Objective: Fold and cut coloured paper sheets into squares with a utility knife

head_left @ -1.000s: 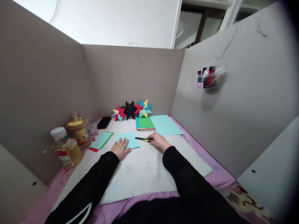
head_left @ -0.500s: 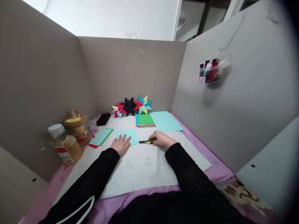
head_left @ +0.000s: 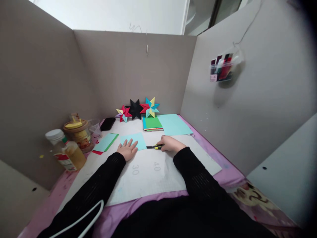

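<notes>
My left hand (head_left: 127, 150) lies flat with its fingers spread, pressing on the lower left part of a light blue square of paper (head_left: 139, 140). My right hand (head_left: 170, 144) is closed around the handle of a slim black-and-yellow utility knife (head_left: 155, 146). The knife lies low over the white sheet and points left, its dark tip at the right edge of the blue square. My fingers hide the rear of the handle. Left of the square, a small pile of light blue, green and red paper (head_left: 106, 142) lies on the sheet.
A white sheet (head_left: 148, 185) covers the pink cloth. Folded paper stars (head_left: 135, 109) stand at the back by a coloured paper stack (head_left: 153, 122) and a large light blue sheet (head_left: 174, 125). At left are a bottle (head_left: 69, 153), a jar (head_left: 79, 135), a plastic cup (head_left: 94, 128) and a phone (head_left: 108, 124).
The view has shifted slightly, so everything sits a little higher and further left. Both hands keep their places on the paper and the utility knife.
</notes>
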Demonstrator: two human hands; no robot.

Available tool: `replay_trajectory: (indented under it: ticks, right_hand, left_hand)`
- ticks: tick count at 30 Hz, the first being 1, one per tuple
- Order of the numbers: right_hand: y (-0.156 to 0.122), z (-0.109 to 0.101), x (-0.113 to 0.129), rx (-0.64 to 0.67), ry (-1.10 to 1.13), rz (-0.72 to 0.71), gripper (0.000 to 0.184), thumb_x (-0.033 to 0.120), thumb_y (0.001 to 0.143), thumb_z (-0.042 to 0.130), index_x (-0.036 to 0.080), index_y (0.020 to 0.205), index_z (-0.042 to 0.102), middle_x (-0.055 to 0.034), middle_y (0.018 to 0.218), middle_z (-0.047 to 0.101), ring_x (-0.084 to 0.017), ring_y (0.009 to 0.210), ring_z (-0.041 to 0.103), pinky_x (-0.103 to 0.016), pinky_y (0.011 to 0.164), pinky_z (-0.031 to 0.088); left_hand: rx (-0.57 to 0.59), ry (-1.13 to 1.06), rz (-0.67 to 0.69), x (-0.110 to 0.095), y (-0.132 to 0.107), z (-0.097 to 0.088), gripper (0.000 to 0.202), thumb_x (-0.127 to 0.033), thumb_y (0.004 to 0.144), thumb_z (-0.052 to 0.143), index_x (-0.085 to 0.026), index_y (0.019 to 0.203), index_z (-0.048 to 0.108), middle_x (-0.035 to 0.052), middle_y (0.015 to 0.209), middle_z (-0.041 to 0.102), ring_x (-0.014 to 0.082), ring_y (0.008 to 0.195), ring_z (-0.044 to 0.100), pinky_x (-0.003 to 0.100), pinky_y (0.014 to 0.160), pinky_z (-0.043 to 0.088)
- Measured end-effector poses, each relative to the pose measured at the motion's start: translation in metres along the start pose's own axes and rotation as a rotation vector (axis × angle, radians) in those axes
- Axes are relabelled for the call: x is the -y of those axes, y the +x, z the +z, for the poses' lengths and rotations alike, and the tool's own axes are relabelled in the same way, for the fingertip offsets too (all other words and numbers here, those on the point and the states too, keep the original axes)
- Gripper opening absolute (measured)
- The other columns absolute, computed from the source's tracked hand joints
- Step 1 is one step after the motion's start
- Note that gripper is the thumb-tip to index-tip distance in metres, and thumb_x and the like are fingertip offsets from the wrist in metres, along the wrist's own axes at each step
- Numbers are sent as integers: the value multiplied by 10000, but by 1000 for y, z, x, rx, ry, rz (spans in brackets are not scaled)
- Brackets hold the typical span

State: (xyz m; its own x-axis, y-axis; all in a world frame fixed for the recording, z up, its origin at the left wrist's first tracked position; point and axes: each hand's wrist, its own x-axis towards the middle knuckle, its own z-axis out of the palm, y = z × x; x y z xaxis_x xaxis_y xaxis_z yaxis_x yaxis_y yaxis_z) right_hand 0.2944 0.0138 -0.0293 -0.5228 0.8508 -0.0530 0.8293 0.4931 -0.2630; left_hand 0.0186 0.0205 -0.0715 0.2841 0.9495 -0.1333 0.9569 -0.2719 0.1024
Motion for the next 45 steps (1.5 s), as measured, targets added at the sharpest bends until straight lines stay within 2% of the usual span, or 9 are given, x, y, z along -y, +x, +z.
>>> replay_trajectory:
  ticks: [9, 16, 23, 26, 30, 32, 37, 45]
  right_hand:
    - [5, -1, 15, 23, 1, -16, 322, 225, 616, 639, 198, 929, 705, -30, 746, 629, -157, 658, 516, -219, 556, 313]
    - [-4, -5, 15, 74, 62, -24, 337, 206, 606, 633, 200, 935, 706, -6, 695, 638, -138, 618, 508, -213, 542, 313]
    - [0, -3, 39, 59, -7, -54, 288, 225, 607, 649, 177, 884, 708, -17, 665, 622, -138, 594, 495, -215, 514, 292]
    - [1, -2, 41, 63, -4, -54, 244, 230, 620, 630, 180, 846, 707, -10, 646, 613, -131, 571, 484, -221, 498, 272]
    - [0, -1, 38, 72, 26, -53, 261, 234, 622, 620, 195, 866, 702, -2, 656, 620, -132, 582, 487, -225, 511, 273]
    - [1, -1, 37, 70, 29, -56, 270, 235, 619, 619, 201, 874, 700, -4, 665, 621, -134, 586, 487, -226, 514, 276]
    - [2, 0, 41, 41, -13, -44, 255, 242, 617, 627, 200, 858, 702, -22, 675, 619, -143, 592, 491, -231, 514, 275]
    - [16, 5, 64, 17, -131, -144, 236, 293, 649, 648, 171, 840, 711, -68, 749, 656, -177, 670, 544, -242, 533, 286]
  left_hand:
    - [-11, -1, 0, 3, 1, 3, 558, -532, 872, 191, -360, 1403, 212, 18, 1508, 137, 321, 1363, 88, 563, 1029, 142]
    - [-20, -3, 4, 4, 3, 5, 558, -534, 872, 181, -359, 1400, 224, 18, 1507, 147, 325, 1362, 96, 560, 1028, 142]
    - [11, -16, 4, 3, 3, 3, 556, -518, 877, 167, -354, 1407, 202, 16, 1508, 134, 324, 1364, 82, 562, 1027, 144]
    - [38, 20, 46, 11, 9, -5, 534, -450, 884, 214, -333, 1405, 232, 23, 1496, 188, 314, 1347, 178, 500, 1024, 216]
    - [67, 60, 158, 32, 22, -19, 479, -410, 859, 325, -379, 1333, 383, -26, 1445, 324, 256, 1258, 370, 380, 1005, 293]
    - [65, 40, 209, 43, 26, -22, 471, -440, 841, 368, -378, 1304, 429, -30, 1442, 326, 252, 1280, 336, 376, 1023, 271]
    - [82, -68, 248, 57, 27, -19, 513, -518, 850, 328, -347, 1329, 400, 27, 1493, 166, 335, 1361, 68, 527, 1038, 153]
    - [143, -111, 221, 54, 28, -19, 502, -527, 842, 329, -383, 1318, 395, 2, 1498, 122, 323, 1363, 36, 548, 1036, 136]
